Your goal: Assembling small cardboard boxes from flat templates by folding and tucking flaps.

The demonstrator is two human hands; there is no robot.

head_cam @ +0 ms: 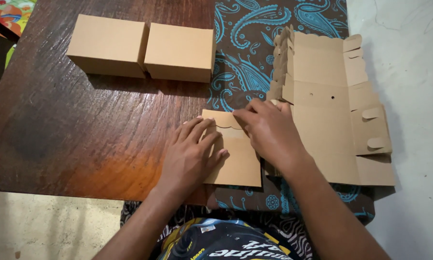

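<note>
A flat brown cardboard box blank lies at the near edge of the dark wooden table. My left hand presses flat on its left part, fingers spread. My right hand rests on its upper right, fingertips at a scalloped tab near the top edge. Right beside it lies a stack of unfolded cardboard blanks, partly under my right wrist.
Two assembled brown cardboard boxes stand side by side at the far side of the table. A black and teal paisley cloth lies under the blanks. A pale floor is on the right.
</note>
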